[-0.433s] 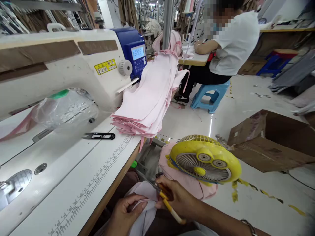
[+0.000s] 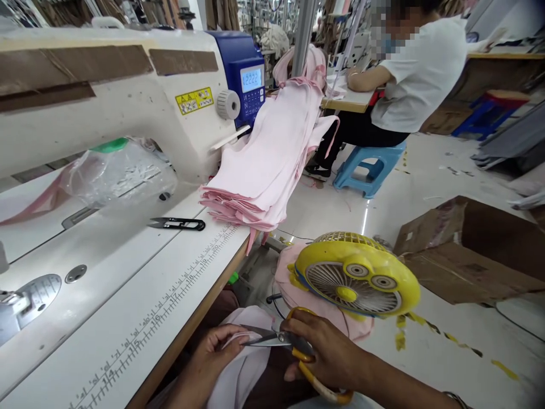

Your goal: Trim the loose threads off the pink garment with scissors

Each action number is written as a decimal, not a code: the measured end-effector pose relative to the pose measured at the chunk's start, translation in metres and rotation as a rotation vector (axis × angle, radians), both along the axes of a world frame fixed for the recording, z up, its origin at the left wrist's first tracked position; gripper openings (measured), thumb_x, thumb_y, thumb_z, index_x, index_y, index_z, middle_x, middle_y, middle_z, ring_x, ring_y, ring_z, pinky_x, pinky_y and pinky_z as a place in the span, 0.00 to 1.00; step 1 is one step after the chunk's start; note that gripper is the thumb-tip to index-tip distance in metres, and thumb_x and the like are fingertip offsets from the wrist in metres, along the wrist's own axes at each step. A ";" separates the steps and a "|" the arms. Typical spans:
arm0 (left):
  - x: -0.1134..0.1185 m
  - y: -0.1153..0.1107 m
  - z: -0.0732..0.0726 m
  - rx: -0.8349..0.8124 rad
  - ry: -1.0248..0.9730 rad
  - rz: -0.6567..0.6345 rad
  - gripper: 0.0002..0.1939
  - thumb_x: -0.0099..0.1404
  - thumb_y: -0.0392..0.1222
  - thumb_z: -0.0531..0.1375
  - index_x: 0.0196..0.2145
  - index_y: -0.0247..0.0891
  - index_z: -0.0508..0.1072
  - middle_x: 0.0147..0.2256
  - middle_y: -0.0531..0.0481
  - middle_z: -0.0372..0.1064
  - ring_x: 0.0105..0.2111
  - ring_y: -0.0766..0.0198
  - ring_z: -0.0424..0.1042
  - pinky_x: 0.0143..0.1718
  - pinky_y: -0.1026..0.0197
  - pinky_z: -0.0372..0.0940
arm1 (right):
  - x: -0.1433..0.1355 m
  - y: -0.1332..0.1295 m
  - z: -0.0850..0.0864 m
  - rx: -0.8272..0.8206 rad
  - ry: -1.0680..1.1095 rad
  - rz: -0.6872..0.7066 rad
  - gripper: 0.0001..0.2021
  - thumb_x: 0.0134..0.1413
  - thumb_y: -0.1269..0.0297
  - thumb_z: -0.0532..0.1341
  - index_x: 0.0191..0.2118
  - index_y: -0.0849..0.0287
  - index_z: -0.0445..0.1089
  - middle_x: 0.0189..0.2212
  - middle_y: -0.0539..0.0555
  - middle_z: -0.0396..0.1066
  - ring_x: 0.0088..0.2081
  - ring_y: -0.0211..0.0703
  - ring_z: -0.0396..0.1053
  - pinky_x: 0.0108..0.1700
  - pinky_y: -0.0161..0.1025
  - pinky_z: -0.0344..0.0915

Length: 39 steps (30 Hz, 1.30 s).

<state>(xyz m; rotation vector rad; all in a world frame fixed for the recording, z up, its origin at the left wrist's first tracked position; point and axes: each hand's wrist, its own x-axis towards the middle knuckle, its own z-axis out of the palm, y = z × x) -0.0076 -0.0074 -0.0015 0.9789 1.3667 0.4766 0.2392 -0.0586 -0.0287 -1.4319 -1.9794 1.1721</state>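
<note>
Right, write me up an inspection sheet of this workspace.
Surface: white sewing table with a ruler scale printed along its edge; sewing machine on it.
Job's things: pale pink cloth at the left hand; scissors, blades open at the cloth; stacked pink fabric pieces by the machine.
Clutter: black thread snips and a clear plastic bag on the table.
Hands: left hand pinches the cloth; right hand grips the scissors.
Cables: thin dark cable on the floor by the cardboard box.
Surroundings: yellow fan; co-worker seated on a blue stool.
</note>
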 end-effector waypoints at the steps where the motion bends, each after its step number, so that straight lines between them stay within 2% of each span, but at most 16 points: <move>1: -0.001 0.000 0.000 -0.010 -0.002 0.009 0.24 0.44 0.60 0.69 0.32 0.38 0.80 0.37 0.45 0.78 0.42 0.50 0.73 0.48 0.52 0.66 | -0.001 0.001 -0.001 0.003 -0.001 0.008 0.28 0.38 0.49 0.74 0.45 0.58 0.69 0.39 0.56 0.69 0.39 0.49 0.67 0.39 0.40 0.62; 4: -0.002 -0.001 0.001 -0.037 0.002 0.027 0.25 0.43 0.60 0.70 0.32 0.38 0.80 0.37 0.46 0.78 0.42 0.51 0.73 0.49 0.53 0.65 | -0.003 0.002 -0.002 0.006 -0.004 0.026 0.28 0.40 0.47 0.73 0.45 0.58 0.70 0.35 0.54 0.70 0.35 0.46 0.67 0.36 0.37 0.62; 8: -0.003 -0.001 0.002 -0.061 -0.023 -0.001 0.24 0.44 0.60 0.70 0.32 0.38 0.80 0.36 0.48 0.77 0.41 0.53 0.72 0.47 0.56 0.64 | 0.000 0.000 -0.004 0.000 -0.020 0.042 0.25 0.43 0.44 0.71 0.40 0.59 0.71 0.31 0.53 0.69 0.32 0.43 0.66 0.32 0.35 0.60; 15: -0.003 -0.001 0.005 -0.075 -0.043 -0.066 0.20 0.50 0.57 0.68 0.33 0.39 0.80 0.35 0.51 0.77 0.39 0.57 0.71 0.43 0.62 0.63 | 0.007 -0.006 -0.002 0.000 -0.086 0.064 0.21 0.48 0.48 0.69 0.40 0.59 0.72 0.29 0.52 0.70 0.27 0.40 0.66 0.27 0.34 0.55; 21: 0.002 0.004 0.005 -0.043 -0.033 -0.174 0.15 0.51 0.52 0.66 0.31 0.39 0.81 0.32 0.51 0.76 0.38 0.59 0.68 0.40 0.64 0.61 | 0.005 0.007 0.006 0.078 -0.136 0.113 0.26 0.45 0.43 0.69 0.44 0.58 0.71 0.34 0.55 0.71 0.34 0.46 0.68 0.33 0.36 0.58; 25: 0.003 0.005 -0.001 -0.045 -0.043 -0.243 0.14 0.51 0.50 0.66 0.30 0.37 0.81 0.32 0.49 0.76 0.36 0.57 0.69 0.39 0.62 0.61 | 0.008 0.013 0.009 0.107 -0.158 0.166 0.23 0.47 0.44 0.68 0.42 0.57 0.71 0.33 0.54 0.70 0.34 0.45 0.68 0.32 0.36 0.56; 31: -0.002 0.003 -0.002 -0.036 0.031 -0.223 0.18 0.49 0.55 0.67 0.29 0.36 0.81 0.31 0.48 0.75 0.36 0.55 0.70 0.40 0.61 0.62 | 0.020 0.008 0.007 0.100 -0.182 0.203 0.21 0.50 0.45 0.67 0.40 0.58 0.71 0.30 0.54 0.71 0.31 0.43 0.68 0.29 0.35 0.52; 34: -0.003 0.002 -0.002 -0.019 0.047 -0.221 0.18 0.48 0.54 0.67 0.30 0.36 0.80 0.32 0.49 0.75 0.37 0.55 0.70 0.41 0.61 0.63 | 0.020 0.007 0.009 0.096 -0.177 0.204 0.21 0.51 0.44 0.66 0.42 0.57 0.71 0.32 0.54 0.70 0.32 0.43 0.68 0.30 0.35 0.53; 39: 0.000 0.002 -0.008 0.031 0.052 -0.294 0.16 0.49 0.54 0.67 0.25 0.36 0.79 0.25 0.53 0.68 0.31 0.60 0.66 0.33 0.64 0.60 | 0.011 0.011 0.013 0.087 -0.149 0.200 0.23 0.49 0.41 0.65 0.41 0.56 0.71 0.32 0.53 0.70 0.33 0.44 0.67 0.31 0.36 0.54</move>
